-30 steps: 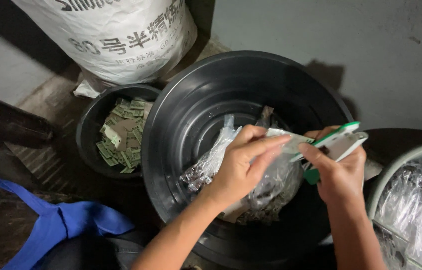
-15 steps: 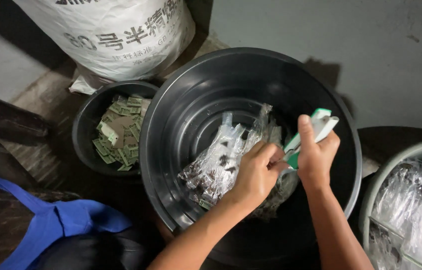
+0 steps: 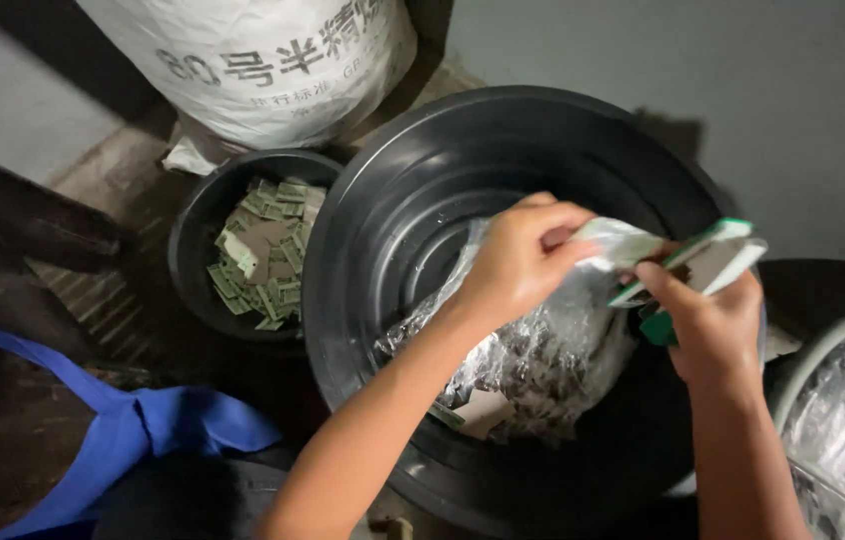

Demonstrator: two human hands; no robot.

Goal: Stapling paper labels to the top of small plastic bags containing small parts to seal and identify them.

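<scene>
Left hand pinching the top of a small clear crinkly plastic packet above the big black round tub. Right hand closed around green-and-white plastic tongs, just right. Probably light, limp, slippery; best gripped at the sealed edge.

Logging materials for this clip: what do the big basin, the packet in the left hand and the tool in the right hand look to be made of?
Basin: looks like moulded dark plastic, smooth with a dull sheen and stepped rings inside. Packet, pinched by the left hand: thin clear film, probably plastic, crinkled and glinting. Tool in the right hand: white and green hard casing, likely plastic; any metal parts are hidden.
</scene>
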